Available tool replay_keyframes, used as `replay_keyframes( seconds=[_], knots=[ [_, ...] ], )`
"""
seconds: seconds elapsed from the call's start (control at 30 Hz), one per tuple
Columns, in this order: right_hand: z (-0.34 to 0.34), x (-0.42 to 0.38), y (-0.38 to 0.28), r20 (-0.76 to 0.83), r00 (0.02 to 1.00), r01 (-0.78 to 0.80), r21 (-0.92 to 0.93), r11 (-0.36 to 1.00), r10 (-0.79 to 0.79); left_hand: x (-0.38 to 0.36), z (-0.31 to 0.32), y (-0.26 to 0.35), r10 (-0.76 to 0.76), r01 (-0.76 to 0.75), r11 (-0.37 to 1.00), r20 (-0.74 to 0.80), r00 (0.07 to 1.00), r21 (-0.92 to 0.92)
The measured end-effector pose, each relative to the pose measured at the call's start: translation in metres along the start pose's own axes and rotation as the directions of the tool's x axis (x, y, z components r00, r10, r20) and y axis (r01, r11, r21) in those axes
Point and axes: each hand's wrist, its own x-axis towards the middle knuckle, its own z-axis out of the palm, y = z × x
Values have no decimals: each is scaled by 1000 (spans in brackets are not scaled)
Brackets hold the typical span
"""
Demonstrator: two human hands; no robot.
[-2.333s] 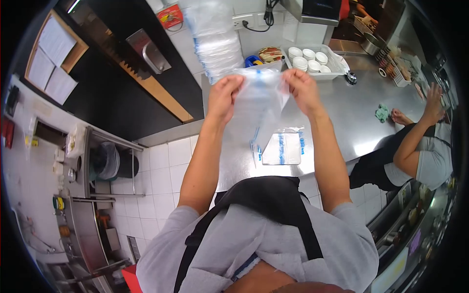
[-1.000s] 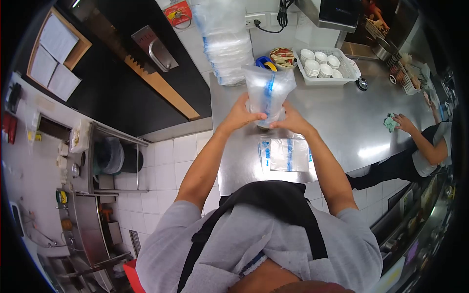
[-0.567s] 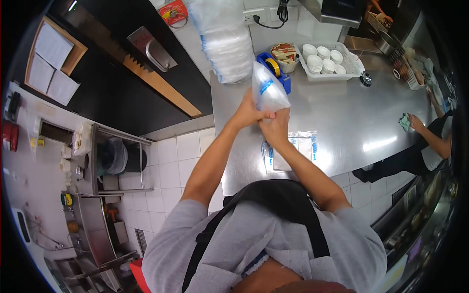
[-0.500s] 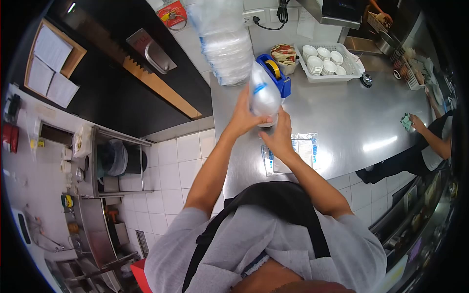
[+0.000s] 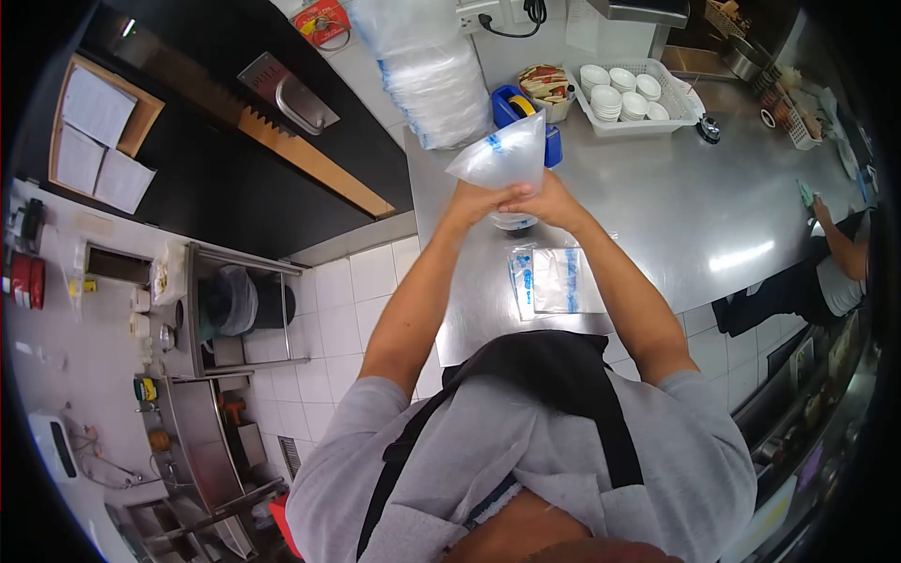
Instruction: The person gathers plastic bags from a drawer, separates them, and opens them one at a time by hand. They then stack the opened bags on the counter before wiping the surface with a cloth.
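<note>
A clear plastic bag (image 5: 504, 159) with blue print rises above my hands, its top flared out. My left hand (image 5: 477, 203) and my right hand (image 5: 549, 201) close around the bag from both sides, fingers meeting at the front. Below the fingers shows a rounded, bunched lower part with a dark underside; what is inside I cannot make out. Flat clear bags with blue print (image 5: 568, 281) lie on the steel counter just below my right forearm. Behind the held bag stands a blue tape dispenser (image 5: 553, 146), partly hidden.
A tall wrapped stack of clear plastic (image 5: 436, 98) stands at the counter's back left. A white basket (image 5: 631, 124) holds small white bowls, beside a tub of packets (image 5: 544, 83) and a bell (image 5: 710, 129). At right, another person's hand (image 5: 821, 210) holds a green cloth on the steel counter (image 5: 648, 216).
Both hands have closed in around the bag, and its top has spread from narrow to flared. The other person's hand with the cloth has moved right.
</note>
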Motion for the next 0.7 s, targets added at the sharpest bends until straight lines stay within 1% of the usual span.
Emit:
replay_keyframes(
  seconds=[0.07, 0.1, 0.17, 0.27, 0.3, 0.4, 0.43, 0.47, 0.53, 0.63, 0.7],
  knots=[
    [6, -5, 13, -46, 999, -1, -72, 997, -2, -10, 15, -6, 118, -113, 989, -46, 992, 98],
    [10, -7, 14, -101, 994, 37, -124, 992, -49, -11, 16, -9, 137, -131, 983, -41, 990, 126],
    [22, -18, 19, -189, 972, 93, -233, 968, -139, -18, 16, -19, 167, -157, 972, -44, 985, 175],
    [30, -19, 28, -316, 921, 63, -451, 890, -226, -16, 3, -29, 143, -147, 974, 37, 989, 171],
    [25, -19, 35, -288, 928, 92, -437, 895, -236, -17, -2, -29, 107, -115, 967, 46, 993, 227],
    [-7, -32, 30, -102, 974, 111, -559, 822, -201, -29, -15, -18, -34, -20, 938, 150, 988, 345],
    [-21, -50, 34, -96, 971, 111, -634, 765, -221, -50, -14, -18, 88, -54, 854, -42, 995, 518],
    [-35, -66, 36, -92, 966, 109, -704, 702, -242, -67, -18, -29, 51, 23, 837, -119, 992, 546],
    [-41, -119, 1, -299, 953, -127, -553, 824, -54, -95, -28, -56, -23, 173, 789, -253, 967, 589],
    [-56, -182, 18, -451, 886, -320, -422, 848, 109, -137, -10, -67, -175, 244, 826, -180, 968, 508],
    [-44, -204, 38, -444, 892, -310, -463, 831, 86, -147, 14, -76, -102, 106, 835, -38, 994, 541]
  ],
)
